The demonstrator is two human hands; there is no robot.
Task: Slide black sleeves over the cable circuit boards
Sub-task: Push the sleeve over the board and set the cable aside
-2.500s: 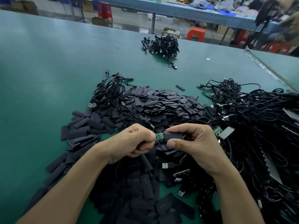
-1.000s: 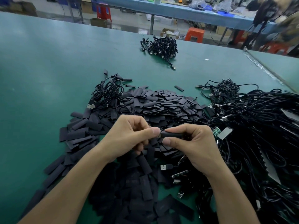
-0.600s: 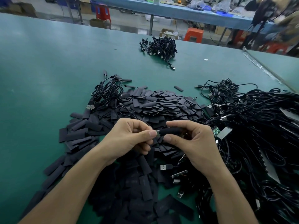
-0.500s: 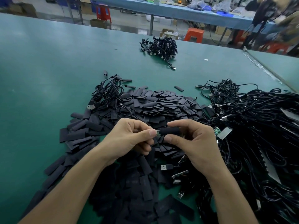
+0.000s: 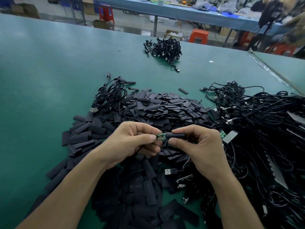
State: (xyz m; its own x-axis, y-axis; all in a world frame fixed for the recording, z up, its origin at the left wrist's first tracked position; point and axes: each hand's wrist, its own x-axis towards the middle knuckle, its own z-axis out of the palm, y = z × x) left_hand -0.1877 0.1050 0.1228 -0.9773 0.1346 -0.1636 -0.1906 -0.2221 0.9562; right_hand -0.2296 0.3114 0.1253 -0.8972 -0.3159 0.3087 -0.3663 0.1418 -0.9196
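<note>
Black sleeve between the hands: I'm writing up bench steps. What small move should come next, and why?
Probably the right hand should push the black sleeve leftward, further over the green circuit board. The left hand pinches the board's end, and green shows bare beside the sleeve's mouth, so it is not fully covered.

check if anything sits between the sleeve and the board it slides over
Nothing visible. The right hand holds the black sleeve end-on against the green circuit board, whose other end the left hand pinches.
</note>
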